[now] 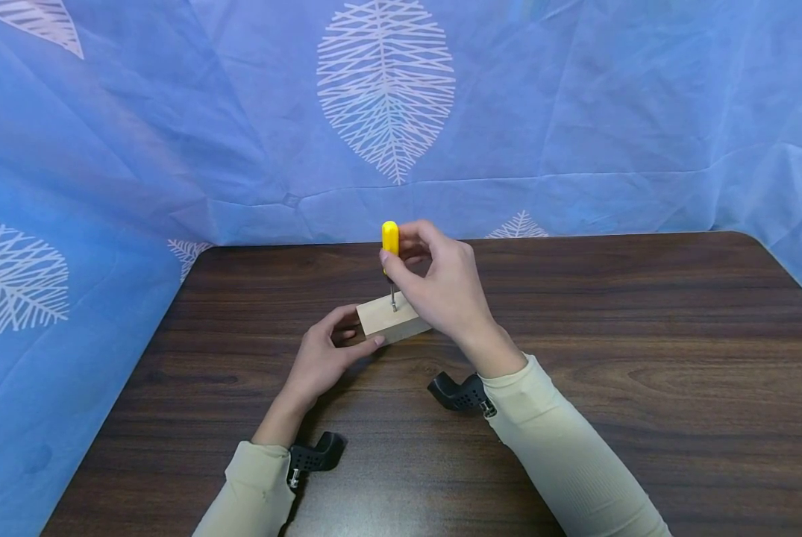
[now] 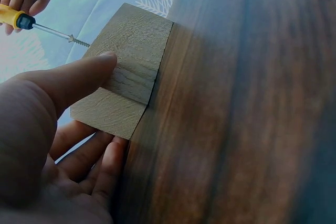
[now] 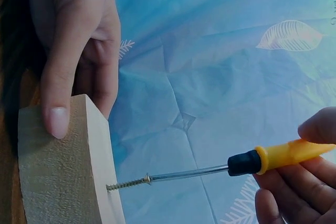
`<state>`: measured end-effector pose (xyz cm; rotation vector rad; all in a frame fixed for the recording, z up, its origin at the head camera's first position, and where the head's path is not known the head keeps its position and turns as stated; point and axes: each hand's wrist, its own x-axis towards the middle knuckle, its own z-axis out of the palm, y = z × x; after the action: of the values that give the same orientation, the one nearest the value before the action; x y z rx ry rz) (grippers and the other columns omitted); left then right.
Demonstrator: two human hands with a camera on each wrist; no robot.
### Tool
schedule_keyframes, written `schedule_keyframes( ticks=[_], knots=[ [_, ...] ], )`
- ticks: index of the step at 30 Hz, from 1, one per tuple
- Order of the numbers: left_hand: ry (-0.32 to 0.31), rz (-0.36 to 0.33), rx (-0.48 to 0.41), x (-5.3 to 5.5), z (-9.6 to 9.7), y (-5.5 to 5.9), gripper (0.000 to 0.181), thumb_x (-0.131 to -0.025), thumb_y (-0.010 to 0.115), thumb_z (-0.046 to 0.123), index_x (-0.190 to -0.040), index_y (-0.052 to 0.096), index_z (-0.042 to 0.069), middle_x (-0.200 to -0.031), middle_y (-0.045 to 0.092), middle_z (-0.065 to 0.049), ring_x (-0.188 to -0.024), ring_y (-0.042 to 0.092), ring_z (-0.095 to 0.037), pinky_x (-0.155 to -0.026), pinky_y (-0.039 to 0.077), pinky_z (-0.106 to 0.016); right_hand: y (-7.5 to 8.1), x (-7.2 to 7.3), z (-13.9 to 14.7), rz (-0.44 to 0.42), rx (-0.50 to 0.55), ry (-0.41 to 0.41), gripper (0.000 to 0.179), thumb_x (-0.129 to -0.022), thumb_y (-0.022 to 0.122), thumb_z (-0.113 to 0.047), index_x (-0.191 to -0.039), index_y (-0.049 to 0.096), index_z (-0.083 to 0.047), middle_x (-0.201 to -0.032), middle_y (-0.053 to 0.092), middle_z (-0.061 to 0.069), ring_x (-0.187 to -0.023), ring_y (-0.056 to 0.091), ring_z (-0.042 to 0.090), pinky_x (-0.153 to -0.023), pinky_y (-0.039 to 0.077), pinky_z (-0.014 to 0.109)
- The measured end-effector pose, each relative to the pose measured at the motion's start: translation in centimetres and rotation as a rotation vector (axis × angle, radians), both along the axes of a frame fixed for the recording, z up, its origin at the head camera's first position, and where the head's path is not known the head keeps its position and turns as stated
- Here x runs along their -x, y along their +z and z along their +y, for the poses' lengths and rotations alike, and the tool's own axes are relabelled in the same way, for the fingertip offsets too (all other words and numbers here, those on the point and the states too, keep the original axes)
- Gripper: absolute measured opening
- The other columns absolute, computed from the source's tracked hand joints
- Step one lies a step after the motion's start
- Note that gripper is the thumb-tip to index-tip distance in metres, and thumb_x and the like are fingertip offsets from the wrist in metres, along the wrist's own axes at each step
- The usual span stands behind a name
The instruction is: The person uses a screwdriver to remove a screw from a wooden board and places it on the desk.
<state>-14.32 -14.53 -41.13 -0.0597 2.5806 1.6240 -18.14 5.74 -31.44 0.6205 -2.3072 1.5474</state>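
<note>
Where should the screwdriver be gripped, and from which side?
Best by the yellow handle, probably from the person's right, where the right hand pinches it. The screwdriver stands roughly upright, its thick handle uppermost, while the thin shaft runs down to the screw, whose tip meets the wooden block, held by the left hand.

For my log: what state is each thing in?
Wooden block: resting on the table, held by the left hand
Screw: near-upright at the block's top face, thread largely exposed
Screwdriver: near-upright, tip at screw head, gripped by the right hand
Leaf-print cloth: hanging, creased
Wrist cameras: worn
</note>
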Motion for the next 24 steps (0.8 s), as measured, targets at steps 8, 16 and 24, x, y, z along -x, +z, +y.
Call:
schedule_keyframes(
  ticks=[8,16,24],
  knots=[
    [-0.006,0.008,0.004,0.00,-0.02,-0.08,0.060,-0.093,0.087,0.028,-0.148,0.063,0.023,-0.147,0.065,-0.010,-0.133,0.064,-0.035,-0.112,0.054,-0.055,0.04,-0.01,-0.08,-0.004,0.010,0.005,0.020,-0.100,0.064,-0.012,-0.118,0.072,-0.009,-0.107,0.082,0.003,-0.090,0.077,0.015,-0.088,0.064,0.041],
    [-0.005,0.011,0.000,0.02,-0.01,-0.08,0.059,-0.093,0.087,0.027,-0.148,0.064,0.022,-0.147,0.065,-0.009,-0.135,0.063,-0.033,-0.114,0.053,-0.054,0.03,-0.07,-0.25,-0.015,-0.006,0.004,0.019,-0.102,0.072,-0.018,-0.118,0.073,-0.009,-0.107,0.080,0.005,-0.096,0.075,0.018,-0.093,0.063,0.046],
    [-0.010,0.015,0.005,0.11,-0.10,-0.15,0.060,-0.093,0.087,0.028,-0.148,0.063,0.022,-0.148,0.065,-0.009,-0.135,0.063,-0.032,-0.115,0.052,-0.053,-0.12,0.12,-0.39,0.037,-0.026,-0.005,0.020,-0.097,0.083,-0.022,-0.112,0.078,-0.010,-0.102,0.076,0.003,-0.089,0.071,0.016,-0.082,0.062,0.041]
  ],
)
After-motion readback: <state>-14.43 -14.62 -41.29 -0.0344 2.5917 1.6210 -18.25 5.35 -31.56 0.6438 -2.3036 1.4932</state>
